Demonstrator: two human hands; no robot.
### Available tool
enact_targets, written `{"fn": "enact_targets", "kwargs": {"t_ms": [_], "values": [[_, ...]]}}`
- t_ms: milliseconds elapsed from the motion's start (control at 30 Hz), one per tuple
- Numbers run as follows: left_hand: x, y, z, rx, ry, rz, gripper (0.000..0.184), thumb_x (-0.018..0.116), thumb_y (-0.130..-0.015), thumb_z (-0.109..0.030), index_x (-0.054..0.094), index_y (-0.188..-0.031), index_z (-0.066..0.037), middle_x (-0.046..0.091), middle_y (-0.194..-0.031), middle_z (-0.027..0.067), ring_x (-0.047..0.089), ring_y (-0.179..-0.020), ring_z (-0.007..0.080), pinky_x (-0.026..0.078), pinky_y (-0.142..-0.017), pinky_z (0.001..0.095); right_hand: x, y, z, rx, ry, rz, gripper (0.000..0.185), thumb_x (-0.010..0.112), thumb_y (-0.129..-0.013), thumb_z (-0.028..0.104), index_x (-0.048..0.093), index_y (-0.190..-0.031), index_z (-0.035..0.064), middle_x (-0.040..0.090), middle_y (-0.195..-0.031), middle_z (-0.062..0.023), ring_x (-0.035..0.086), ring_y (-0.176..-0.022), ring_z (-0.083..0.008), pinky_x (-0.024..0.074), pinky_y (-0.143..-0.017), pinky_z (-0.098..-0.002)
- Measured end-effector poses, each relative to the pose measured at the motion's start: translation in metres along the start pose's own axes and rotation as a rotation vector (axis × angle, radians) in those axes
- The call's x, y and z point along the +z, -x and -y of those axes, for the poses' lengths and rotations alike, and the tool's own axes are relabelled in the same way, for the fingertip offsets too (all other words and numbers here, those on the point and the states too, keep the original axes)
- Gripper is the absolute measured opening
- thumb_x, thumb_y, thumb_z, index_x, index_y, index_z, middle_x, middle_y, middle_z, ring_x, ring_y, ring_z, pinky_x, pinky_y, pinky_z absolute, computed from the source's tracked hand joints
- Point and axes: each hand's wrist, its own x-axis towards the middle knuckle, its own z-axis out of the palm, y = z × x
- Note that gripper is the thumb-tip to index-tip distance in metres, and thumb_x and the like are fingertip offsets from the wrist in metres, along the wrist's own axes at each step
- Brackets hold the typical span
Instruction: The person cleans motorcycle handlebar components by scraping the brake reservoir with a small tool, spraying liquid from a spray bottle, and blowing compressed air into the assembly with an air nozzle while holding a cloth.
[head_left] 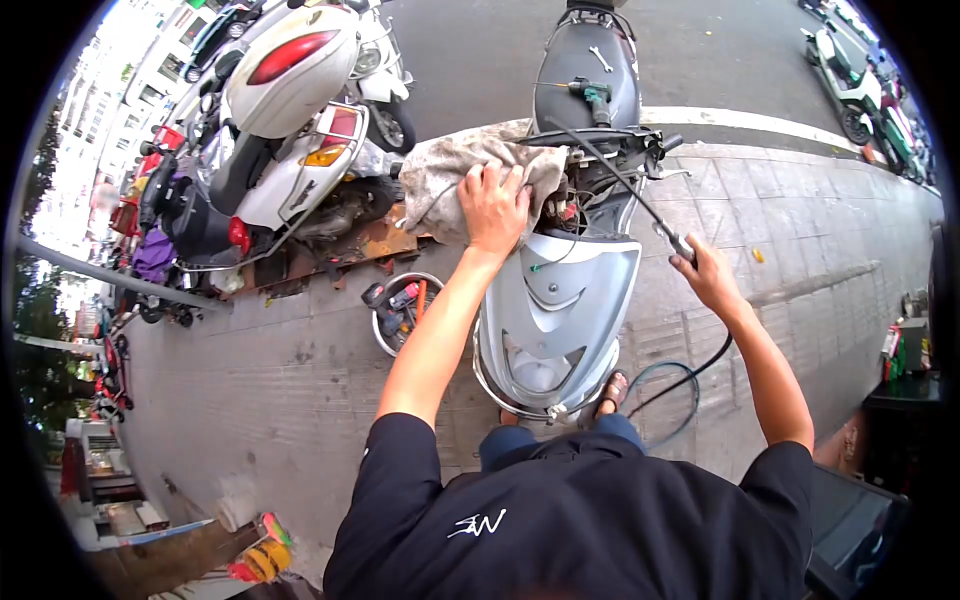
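My left hand (492, 210) lies with its fingers spread on a stained cloth (430, 180), which covers the left side of the scooter's handlebar. In my right hand (708, 272) is the handle of an air blow gun (683, 247). Its long thin nozzle slants up and left over the handlebar area, and a black hose runs down from the grip. The grey scooter (560, 300) stands in front of me with its front panel towards me. Wiring shows around the open handlebar (575, 205). On the black seat (580, 65) lie a green power drill (597, 98) and a wrench (601, 59).
A round bucket of tools (384, 343) stands on the pavement left of the scooter. Parked white scooters (300, 150) crowd the upper left. A hose loop (660, 437) lies on the ground near my feet. More scooters (850, 85) stand at the far upper right.
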Motion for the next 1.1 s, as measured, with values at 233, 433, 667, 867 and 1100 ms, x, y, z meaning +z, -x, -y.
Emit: {"fn": "enact_targets", "kwargs": {"t_ms": [233, 433, 667, 867, 1100], "values": [[0.017, 0.007, 0.028, -0.544, 0.597, -0.092, 0.029, 0.056, -0.097, -0.025, 0.065, -0.109, 0.0, 0.064, -0.116, 0.0112, 0.056, -0.111, 0.0278, 0.042, -0.1, 0.039, 0.034, 0.028, -0.074, 0.082, -0.187, 0.195, 0.05, 0.06, -0.091, 0.048, 0.06, -0.108, 0.0009, 0.062, -0.067, -0.0193, 0.063, -0.069, -0.0407, 0.0463, -0.065, -0.0488], [-0.004, 0.01, 0.048, -0.843, 1.45, -0.133, 0.041, 0.047, -0.102, -0.029, 0.051, -0.135, -0.005, 0.057, -0.133, 0.0078, 0.054, -0.121, 0.0224, 0.041, -0.106, 0.0379, 0.021, 0.016, -0.061, 0.128, -0.423, 0.318, 0.048, 0.058, -0.092, 0.047, 0.063, -0.099, 0.0002, 0.063, -0.067, -0.0208, 0.064, -0.071, -0.0416, 0.0476, -0.067, -0.0479], [-0.009, 0.016, 0.064, -1.011, 1.665, -0.176, 0.041, 0.042, -0.103, -0.031, 0.052, -0.133, -0.005, 0.057, -0.133, 0.0086, 0.054, -0.123, 0.0234, 0.039, -0.108, 0.0391, -0.002, 0.025, -0.063, 0.054, -0.339, 0.265, 0.044, 0.061, -0.091, 0.045, 0.062, -0.095, 0.0012, 0.062, -0.067, -0.0221, 0.063, -0.071, -0.0416, 0.0473, -0.065, -0.0477], [0.005, 0.015, 0.051, -0.899, 1.417, -0.132, 0.044, 0.053, -0.101, -0.035, 0.055, -0.131, -0.003, 0.061, -0.126, 0.0074, 0.057, -0.113, 0.0203, 0.043, -0.101, 0.0336, -0.001, 0.006, -0.027, -0.038, -0.184, 0.369, 0.051, 0.056, -0.092, 0.051, 0.062, -0.095, 0.0002, 0.064, -0.069, -0.0223, 0.063, -0.071, -0.0429, 0.0484, -0.069, -0.0507], [0.003, 0.007, 0.016, -0.15, 0.31, 0.08, 0.037, 0.057, -0.095, -0.032, 0.065, -0.117, -0.003, 0.06, -0.128, 0.0146, 0.051, -0.122, 0.0309, 0.036, -0.106, 0.042, -0.006, -0.03, 0.006, -0.097, -0.035, 0.464, 0.05, 0.055, -0.094, 0.05, 0.063, -0.086, 0.0015, 0.064, -0.065, -0.0177, 0.065, -0.07, -0.039, 0.0497, -0.068, -0.0487]]}}
